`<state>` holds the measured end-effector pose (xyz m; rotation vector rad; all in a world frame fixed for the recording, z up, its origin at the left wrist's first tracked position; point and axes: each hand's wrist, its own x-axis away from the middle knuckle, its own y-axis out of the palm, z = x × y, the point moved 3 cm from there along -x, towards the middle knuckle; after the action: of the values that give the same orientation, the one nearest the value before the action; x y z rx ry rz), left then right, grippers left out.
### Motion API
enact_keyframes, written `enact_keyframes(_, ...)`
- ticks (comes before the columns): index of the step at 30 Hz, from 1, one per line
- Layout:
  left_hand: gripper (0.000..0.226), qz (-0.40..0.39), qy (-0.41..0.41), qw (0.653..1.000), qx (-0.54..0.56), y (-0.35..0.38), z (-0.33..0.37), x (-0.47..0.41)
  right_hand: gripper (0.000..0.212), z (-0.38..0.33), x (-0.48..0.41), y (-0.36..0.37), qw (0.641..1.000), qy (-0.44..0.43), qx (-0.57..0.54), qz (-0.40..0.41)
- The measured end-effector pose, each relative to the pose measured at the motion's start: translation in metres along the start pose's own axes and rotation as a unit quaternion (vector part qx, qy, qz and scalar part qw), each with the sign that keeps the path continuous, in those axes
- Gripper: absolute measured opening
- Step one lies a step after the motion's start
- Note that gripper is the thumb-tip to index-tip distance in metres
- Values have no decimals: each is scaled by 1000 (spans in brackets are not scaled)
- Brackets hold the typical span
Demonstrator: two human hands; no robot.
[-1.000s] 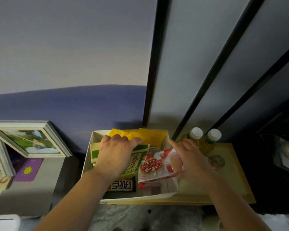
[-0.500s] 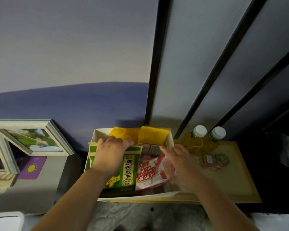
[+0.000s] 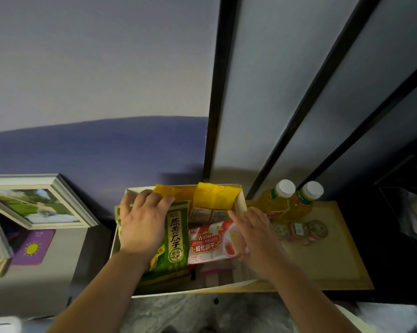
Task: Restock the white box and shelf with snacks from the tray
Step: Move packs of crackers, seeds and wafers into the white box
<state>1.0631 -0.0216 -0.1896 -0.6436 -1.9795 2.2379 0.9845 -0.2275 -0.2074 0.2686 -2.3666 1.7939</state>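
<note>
- Nearest, two bare forearms reached forward from the bottom edge into a white box that sat open at centre.
- The left hand lay flat, fingers spread, palm down on a tall green snack packet with Chinese lettering; it pressed on the packet without gripping it.
- The right hand was also open and flat, fingers together, resting on the right end of a pink wafer biscuit packet at the box's right wall; whether the thumb curled under the packet could not be seen.
- The wafer packet lay just beside the green packet, both on top of other snacks inside the box.
- Further back in the box stood two yellow packets against the rear wall, with small wrapped pieces in front of them.
- To the right, touching the box, lay a tan tray holding three small round jelly cups and, behind them, two yellow drink bottles with white caps.
- To the left, apart from the box, leaned a framed picture above a purple card with a sun.
- Beyond everything rose a wall, pale above and purple below.
</note>
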Motion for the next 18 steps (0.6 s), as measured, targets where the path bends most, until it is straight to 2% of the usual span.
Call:
enact_keyframes(6, 59, -57, 16, 998, 3, 21, 2, 17, 84, -11, -5, 7, 999, -18, 49, 9)
enact_keyframes(10, 82, -124, 30, 992, 2, 29, -3, 26, 84, -15, -10, 16, 994, -22, 108, 10)
enact_keyframes(14, 104, -184, 46, 982, -9, 39, -5, 36, 102, -13, -12, 26, 987, -10, 158, -2)
enact_keyframes(18, 110, -193, 37, 980, -27, 36, 3, 36, 101, -15, -12, 35, 987, -20, 158, 23)
